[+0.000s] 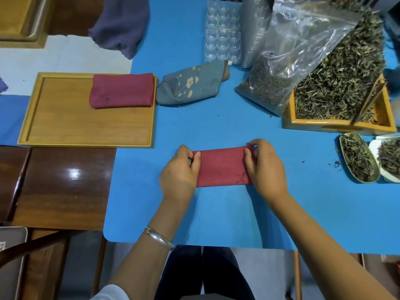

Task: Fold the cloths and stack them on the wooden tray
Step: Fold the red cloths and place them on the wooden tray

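Observation:
A red cloth (221, 167), folded into a long strip, lies flat on the blue mat (216, 213) in front of me. My left hand (180, 172) pinches its left end and my right hand (265, 167) pinches its right end. To the left sits the wooden tray (65, 126) with one folded red cloth (122, 90) in its far right corner. A grey-blue cloth with yellow flowers (191, 85) lies crumpled on the mat just right of the tray. A purple cloth (122, 27) lies loose at the far left of the mat.
A clear bag of dried tea leaves (303, 61) leans over a wooden box of leaves (337, 124) at the right. Small dishes of leaves (359, 161) sit at the right edge. Clear plastic cup trays (223, 31) stand at the back. Dark wooden furniture (62, 182) lies left of the mat.

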`<state>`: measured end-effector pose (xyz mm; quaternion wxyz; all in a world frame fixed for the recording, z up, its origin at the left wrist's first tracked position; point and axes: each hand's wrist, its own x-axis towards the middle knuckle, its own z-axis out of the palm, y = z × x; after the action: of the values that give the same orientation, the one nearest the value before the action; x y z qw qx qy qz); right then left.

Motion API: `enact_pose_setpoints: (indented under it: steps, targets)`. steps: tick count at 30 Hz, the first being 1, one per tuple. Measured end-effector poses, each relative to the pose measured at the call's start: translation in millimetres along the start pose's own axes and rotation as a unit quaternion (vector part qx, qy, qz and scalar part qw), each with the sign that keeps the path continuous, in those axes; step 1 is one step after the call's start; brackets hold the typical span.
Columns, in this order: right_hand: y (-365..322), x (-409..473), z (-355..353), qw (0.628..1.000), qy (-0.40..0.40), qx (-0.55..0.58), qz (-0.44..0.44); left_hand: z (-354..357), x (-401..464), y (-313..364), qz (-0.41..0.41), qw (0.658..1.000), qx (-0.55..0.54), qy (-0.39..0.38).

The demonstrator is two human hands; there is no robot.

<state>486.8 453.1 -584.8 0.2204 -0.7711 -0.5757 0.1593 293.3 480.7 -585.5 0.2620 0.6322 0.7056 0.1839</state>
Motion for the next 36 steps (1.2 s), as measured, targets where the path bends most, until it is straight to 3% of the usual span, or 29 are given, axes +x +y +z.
enact_pose_setpoints:
  steps: [5,9,11,13,16,20,29,33,36]
  targets:
    - [0.5,-4.8,-12.9,0.997,-0.006,0.017,0.079,-10.4,-0.8,1.1,-0.009,1.000,0.009,-0.016]
    - [-3.8,-19.3,-20.5,0.994,-0.046,-0.013,0.102,-21.2,-4.1,-2.0,-0.061,0.996,0.029,-0.064]
    - [-9.0,-26.5,-18.9,0.990,-0.056,0.011,0.126,-20.6,-9.5,1.0,-0.115,0.985,-0.053,-0.116]
    - [-13.4,-29.2,-16.9,0.984,-0.064,0.051,0.160,-18.7,-15.3,6.6,-0.181,0.954,-0.176,-0.162]
    - [-13.8,-24.9,-18.3,0.960,-0.081,0.125,0.237,-18.5,-19.5,11.9,-0.233,0.910,-0.298,-0.169]
    - [-10.0,-20.8,-22.9,0.925,-0.131,0.207,0.290,-26.8,-20.9,14.1,-0.266,0.864,-0.385,-0.185]
    - [-20.1,-32.2,-38.4,0.925,-0.190,0.208,0.254,-46.6,-21.1,9.8,-0.267,0.808,-0.429,-0.304]
    - [-23.3,-37.5,-39.3,0.887,-0.205,0.302,0.283,-54.6,-23.7,12.3,-0.224,0.797,-0.472,-0.303]
    - [-25.1,-35.2,-41.0,0.868,-0.233,0.313,0.307,-65.4,-22.4,13.0,-0.197,0.778,-0.518,-0.294]
